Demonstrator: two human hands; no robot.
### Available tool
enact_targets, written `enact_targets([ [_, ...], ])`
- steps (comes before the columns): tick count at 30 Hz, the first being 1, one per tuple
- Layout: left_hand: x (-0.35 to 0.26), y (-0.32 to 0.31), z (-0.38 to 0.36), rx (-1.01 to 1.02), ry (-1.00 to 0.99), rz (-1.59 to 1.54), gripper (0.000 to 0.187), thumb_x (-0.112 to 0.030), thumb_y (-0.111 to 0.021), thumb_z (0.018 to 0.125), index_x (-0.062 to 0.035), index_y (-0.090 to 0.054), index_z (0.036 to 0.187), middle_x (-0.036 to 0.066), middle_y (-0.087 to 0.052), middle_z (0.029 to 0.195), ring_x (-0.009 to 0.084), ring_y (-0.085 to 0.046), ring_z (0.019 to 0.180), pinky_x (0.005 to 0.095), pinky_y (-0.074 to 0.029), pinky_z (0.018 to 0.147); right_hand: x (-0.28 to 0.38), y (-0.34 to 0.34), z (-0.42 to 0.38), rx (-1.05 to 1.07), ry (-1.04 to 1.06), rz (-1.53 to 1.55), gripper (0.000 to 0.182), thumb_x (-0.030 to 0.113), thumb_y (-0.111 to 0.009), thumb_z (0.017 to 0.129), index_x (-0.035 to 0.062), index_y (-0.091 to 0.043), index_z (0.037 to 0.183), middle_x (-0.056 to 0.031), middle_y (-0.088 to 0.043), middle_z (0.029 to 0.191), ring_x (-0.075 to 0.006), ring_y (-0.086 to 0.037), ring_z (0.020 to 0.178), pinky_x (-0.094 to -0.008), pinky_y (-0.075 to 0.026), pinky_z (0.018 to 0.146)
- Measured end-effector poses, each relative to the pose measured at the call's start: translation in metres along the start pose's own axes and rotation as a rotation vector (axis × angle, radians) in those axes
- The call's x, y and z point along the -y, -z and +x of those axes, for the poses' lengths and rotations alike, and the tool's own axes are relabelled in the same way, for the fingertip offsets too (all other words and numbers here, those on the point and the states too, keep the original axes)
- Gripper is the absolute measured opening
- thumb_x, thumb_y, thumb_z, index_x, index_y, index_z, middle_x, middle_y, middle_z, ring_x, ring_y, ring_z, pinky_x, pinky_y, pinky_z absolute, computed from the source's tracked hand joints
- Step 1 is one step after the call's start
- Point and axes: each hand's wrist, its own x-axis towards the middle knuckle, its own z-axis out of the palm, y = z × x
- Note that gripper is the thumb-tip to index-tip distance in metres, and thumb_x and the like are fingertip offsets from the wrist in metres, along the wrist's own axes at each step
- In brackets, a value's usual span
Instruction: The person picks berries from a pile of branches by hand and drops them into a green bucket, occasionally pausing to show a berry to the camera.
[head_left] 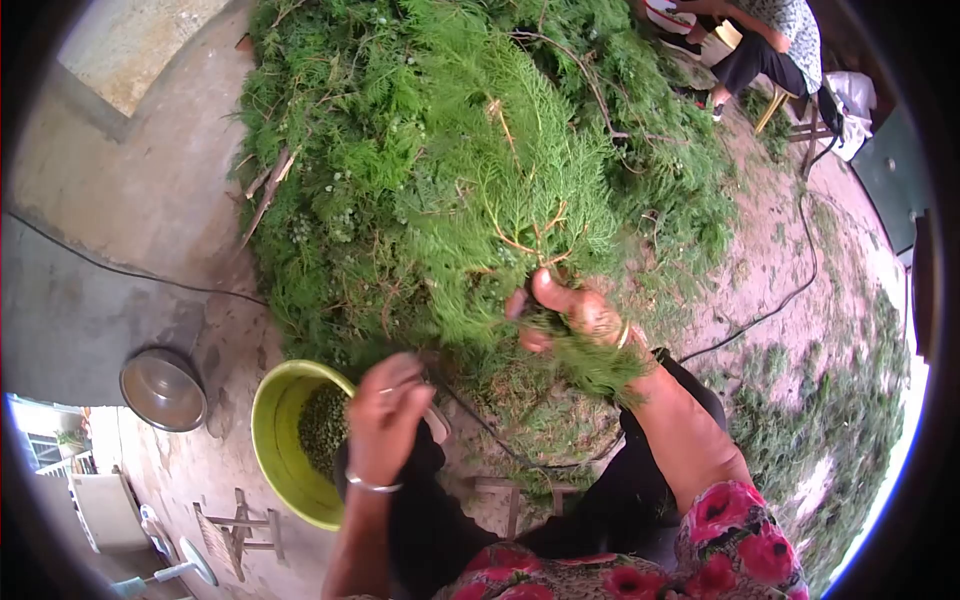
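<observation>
My right hand (585, 315) is closed around the stems of a leafy evergreen branch (530, 190). Its flat, feathery green sprays fan out away from me over the pile, and some greenery hangs below the wrist. My left hand (388, 405), with a ring and a bracelet, is beside the rim of a yellow-green bucket (268, 440). Its fingers are curled together and a little blurred; anything between them cannot be made out. Many small greenish, berry-like cones (322, 430) lie in the bucket, partly hidden by my left hand and leg.
A large heap of cut evergreen branches (340, 200) fills the space ahead. A metal bowl (163, 390) and a small wooden stool (240, 535) are at left. Dark cables (790, 300) cross the floor. Another person (765, 50) sits at upper right near a white basin (668, 15).
</observation>
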Motion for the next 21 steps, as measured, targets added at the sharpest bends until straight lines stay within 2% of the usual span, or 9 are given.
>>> enact_targets([
  [2, -0.015, -0.051, 0.008, 0.068, -0.015, -0.128, 0.058, -0.013, -0.070, 0.076, 0.0044, -0.045, 0.124, 0.020, -0.057, 0.114, 0.0237, -0.059, 0.101, 0.0313, -0.048, 0.086, -0.008, 0.007, 0.012, -0.112, 0.094, -0.327, 0.038, 0.038, -0.043, 0.095, 0.0087, -0.066, 0.096, -0.0044, -0.064, 0.090, -0.0162, -0.057, 0.075, -0.0298, -0.042, 0.080],
  [5, -0.021, -0.113, 0.020, 0.069, -0.025, -0.226, 0.067, -0.017, -0.073, 0.074, 0.0056, -0.040, 0.128, 0.020, -0.057, 0.113, 0.0261, -0.058, 0.101, 0.0338, -0.047, 0.086, -0.026, 0.012, 0.023, -0.206, 0.171, -0.356, 0.038, 0.040, -0.044, 0.095, 0.0095, -0.066, 0.101, -0.0040, -0.064, 0.102, -0.0171, -0.058, 0.088, -0.0323, -0.038, 0.090],
  [7, -0.004, -0.142, 0.024, -0.135, -0.346, 0.107, 0.058, -0.003, -0.067, 0.076, 0.0055, -0.043, 0.127, 0.012, -0.061, 0.110, 0.0211, -0.060, 0.092, 0.0312, -0.047, 0.083, -0.024, 0.020, 0.024, -0.233, 0.206, -0.339, 0.041, 0.041, -0.047, 0.093, 0.0054, -0.064, 0.103, -0.0065, -0.063, 0.100, -0.0186, -0.056, 0.094, -0.0328, -0.038, 0.092],
  [9, 0.007, -0.145, 0.020, -0.089, -0.348, 0.188, 0.048, -0.001, -0.066, 0.076, 0.0039, -0.050, 0.121, 0.012, -0.063, 0.107, 0.0200, -0.061, 0.092, 0.0311, -0.047, 0.083, -0.013, 0.021, 0.021, -0.224, 0.140, -0.061, 0.049, 0.043, -0.050, 0.091, -0.0024, -0.059, 0.108, -0.0108, -0.063, 0.104, -0.0192, -0.058, 0.093, -0.0319, -0.044, 0.085],
  [12, 0.004, -0.123, 0.020, -0.009, -0.178, -0.076, 0.034, 0.000, -0.060, 0.079, 0.0037, -0.058, 0.113, 0.010, -0.065, 0.092, 0.0134, -0.059, 0.079, 0.0276, -0.048, 0.063, -0.005, 0.028, 0.014, -0.353, 0.026, -0.230, 0.058, 0.050, -0.055, 0.086, -0.0037, -0.059, 0.107, -0.0102, -0.064, 0.099, -0.0188, -0.058, 0.089, -0.0324, -0.045, 0.080],
  [13, 0.002, -0.111, 0.022, 0.046, 0.190, -0.466, 0.030, 0.001, -0.056, 0.080, 0.0021, -0.058, 0.110, 0.011, -0.062, 0.087, 0.0135, -0.055, 0.064, 0.0273, -0.043, 0.050, -0.004, 0.032, 0.012, -0.401, -0.034, -0.366, 0.059, 0.052, -0.057, 0.084, -0.0034, -0.060, 0.104, -0.0096, -0.064, 0.097, -0.0184, -0.058, 0.088, -0.0326, -0.045, 0.077],
  [15, 0.011, -0.086, 0.035, 0.073, 0.333, -0.906, 0.028, 0.002, -0.054, 0.080, 0.0003, -0.057, 0.107, 0.016, -0.060, 0.087, 0.0145, -0.051, 0.055, 0.0280, -0.038, 0.044, 0.012, 0.034, 0.005, -0.337, -0.050, -0.477, 0.054, 0.049, -0.061, 0.082, -0.0028, -0.063, 0.096, -0.0090, -0.065, 0.087, -0.0173, -0.059, 0.079, -0.0336, -0.047, 0.070],
  [18, 0.043, -0.048, 0.045, 0.146, 0.417, -1.141, 0.025, -0.006, -0.053, 0.083, -0.0017, -0.055, 0.107, 0.020, -0.055, 0.087, 0.0193, -0.051, 0.060, 0.0279, -0.038, 0.044, 0.010, 0.038, 0.004, -0.363, 0.040, -1.202, 0.040, 0.036, -0.064, 0.080, -0.0027, -0.065, 0.086, -0.0173, -0.065, 0.073, -0.0262, -0.064, 0.069, -0.0396, -0.049, 0.063],
  [21, 0.055, -0.023, 0.047, 0.183, 0.433, -1.103, 0.022, -0.011, -0.054, 0.085, -0.0035, -0.056, 0.105, 0.017, -0.054, 0.085, 0.0157, -0.047, 0.056, 0.0266, -0.037, 0.046, 0.007, 0.037, -0.001, -0.257, -0.087, -1.236, 0.044, 0.036, -0.063, 0.081, -0.0081, -0.060, 0.078, -0.0251, -0.062, 0.078, -0.0386, -0.062, 0.077, -0.0416, -0.048, 0.069],
])
